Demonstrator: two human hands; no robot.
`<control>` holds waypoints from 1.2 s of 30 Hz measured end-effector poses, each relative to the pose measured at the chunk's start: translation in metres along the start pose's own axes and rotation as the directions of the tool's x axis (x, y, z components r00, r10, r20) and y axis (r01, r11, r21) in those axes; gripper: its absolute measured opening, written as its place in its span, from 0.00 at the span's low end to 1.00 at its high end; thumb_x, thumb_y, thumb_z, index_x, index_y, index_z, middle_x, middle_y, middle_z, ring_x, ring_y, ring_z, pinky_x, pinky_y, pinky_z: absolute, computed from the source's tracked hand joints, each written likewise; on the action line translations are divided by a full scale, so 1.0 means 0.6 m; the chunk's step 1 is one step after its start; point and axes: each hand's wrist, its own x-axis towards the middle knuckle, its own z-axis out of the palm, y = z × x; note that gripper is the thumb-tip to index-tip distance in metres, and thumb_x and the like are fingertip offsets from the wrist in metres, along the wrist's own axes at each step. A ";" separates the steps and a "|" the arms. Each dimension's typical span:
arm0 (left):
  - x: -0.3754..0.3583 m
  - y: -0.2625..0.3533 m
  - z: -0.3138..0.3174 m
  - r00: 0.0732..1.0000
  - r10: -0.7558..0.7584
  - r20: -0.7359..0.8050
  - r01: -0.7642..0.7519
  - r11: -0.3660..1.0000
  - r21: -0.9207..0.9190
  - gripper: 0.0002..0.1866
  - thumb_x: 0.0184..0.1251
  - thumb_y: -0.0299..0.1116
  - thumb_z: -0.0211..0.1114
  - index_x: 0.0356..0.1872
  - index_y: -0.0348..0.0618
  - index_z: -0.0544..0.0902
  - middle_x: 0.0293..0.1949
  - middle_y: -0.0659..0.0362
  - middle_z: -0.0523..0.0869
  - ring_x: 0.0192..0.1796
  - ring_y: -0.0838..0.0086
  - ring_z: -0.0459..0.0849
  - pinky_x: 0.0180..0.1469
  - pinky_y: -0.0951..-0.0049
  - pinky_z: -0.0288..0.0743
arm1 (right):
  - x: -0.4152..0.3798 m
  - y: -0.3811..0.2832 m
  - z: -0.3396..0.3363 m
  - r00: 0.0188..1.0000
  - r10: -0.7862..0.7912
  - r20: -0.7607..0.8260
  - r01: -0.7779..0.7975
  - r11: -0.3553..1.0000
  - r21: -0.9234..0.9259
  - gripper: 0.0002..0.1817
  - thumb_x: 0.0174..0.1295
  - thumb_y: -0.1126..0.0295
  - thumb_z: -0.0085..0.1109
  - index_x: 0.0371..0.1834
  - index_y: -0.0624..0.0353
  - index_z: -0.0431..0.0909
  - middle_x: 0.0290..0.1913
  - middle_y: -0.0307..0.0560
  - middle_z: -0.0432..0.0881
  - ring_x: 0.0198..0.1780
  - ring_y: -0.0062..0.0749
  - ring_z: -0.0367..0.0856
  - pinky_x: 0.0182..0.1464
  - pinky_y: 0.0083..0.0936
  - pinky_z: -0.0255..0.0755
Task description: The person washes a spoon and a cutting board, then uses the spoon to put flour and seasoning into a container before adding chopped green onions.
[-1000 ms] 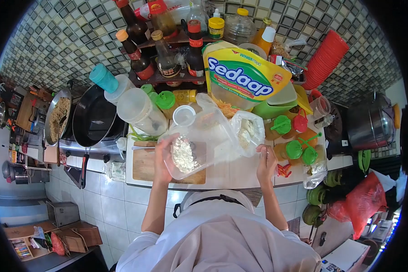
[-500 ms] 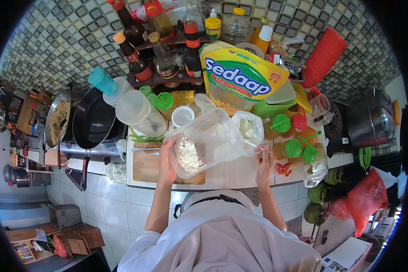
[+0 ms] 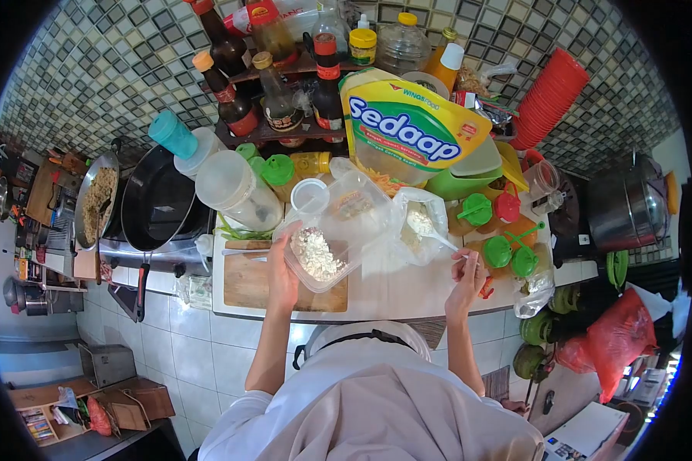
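Note:
My left hand [image 3: 281, 270] is closed on the near left side of a clear plastic container [image 3: 373, 206], which tilts toward me. Clumpy white powder [image 3: 316, 255] lies in its lower end. Between the fingers of my right hand [image 3: 466, 283] is the handle of a white spoon [image 3: 442, 240]. The spoon's bowl carries a heap of white powder and is at the mouth of an open clear plastic bag [image 3: 415, 252], which also contains white powder. Behind the container stands a small white-rimmed tub [image 3: 310, 197]. A wooden cutting board [image 3: 246, 286] lies partly beneath the container.
Green-lidded jars [image 3: 498, 252] stand right of the bag. A yellow Sedaap pouch [image 3: 407, 127] and sauce bottles [image 3: 279, 104] are at the back. To the left are a black frying pan [image 3: 161, 200] on the stove and a pan of brown food [image 3: 100, 196].
The spoon has come into clearer view, loaded with powder at the bag. My right hand moved right and slightly toward me. The container shifted slightly and its tilt changed.

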 end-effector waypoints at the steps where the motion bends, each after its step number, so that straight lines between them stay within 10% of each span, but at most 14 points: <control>1: -0.001 0.001 0.002 1.000 0.000 -0.001 0.000 1.000 -0.001 0.24 0.68 0.44 0.45 0.56 0.35 0.69 0.53 0.53 0.74 0.57 0.70 0.72 0.60 0.70 0.64 | -0.001 -0.004 0.000 1.000 0.007 -0.012 -0.007 1.000 0.003 0.19 0.69 0.60 0.40 0.27 0.60 0.73 0.17 0.30 0.60 0.20 0.12 0.55 0.23 0.13 0.46; 18: -0.011 0.004 0.033 0.999 -0.037 -0.038 0.040 0.997 0.071 0.24 0.70 0.45 0.43 0.57 0.36 0.68 0.51 0.53 0.76 0.54 0.70 0.74 0.58 0.71 0.66 | -0.039 -0.106 0.058 0.980 -0.091 0.175 0.074 0.992 0.102 0.18 0.68 0.60 0.41 0.30 0.62 0.74 0.27 0.41 0.77 0.25 0.16 0.62 0.28 0.15 0.55; 24: -0.014 -0.004 0.040 0.995 -0.097 -0.036 0.097 0.995 -0.004 0.28 0.71 0.50 0.39 0.57 0.36 0.68 0.51 0.54 0.75 0.54 0.70 0.74 0.58 0.70 0.66 | -0.065 -0.105 0.103 0.796 -0.253 0.551 0.393 0.907 -0.152 0.07 0.62 0.70 0.50 0.34 0.59 0.78 0.32 0.42 0.80 0.34 0.26 0.70 0.37 0.22 0.60; 26: -0.016 -0.003 0.039 0.993 -0.119 -0.023 0.119 0.993 0.002 0.27 0.71 0.50 0.39 0.56 0.36 0.68 0.50 0.54 0.76 0.54 0.70 0.74 0.57 0.69 0.66 | -0.068 -0.108 0.110 0.603 -0.361 0.711 0.685 0.691 -0.230 0.06 0.57 0.74 0.55 0.36 0.56 0.79 0.35 0.41 0.81 0.36 0.31 0.70 0.41 0.26 0.59; 36: -0.018 -0.007 0.039 0.989 -0.151 -0.011 0.150 0.988 -0.040 0.26 0.71 0.49 0.39 0.55 0.37 0.69 0.49 0.54 0.76 0.53 0.70 0.75 0.56 0.70 0.67 | -0.061 -0.104 0.099 0.545 -0.440 0.713 0.722 0.680 -0.132 0.07 0.58 0.71 0.53 0.35 0.58 0.80 0.34 0.42 0.81 0.37 0.36 0.70 0.44 0.29 0.61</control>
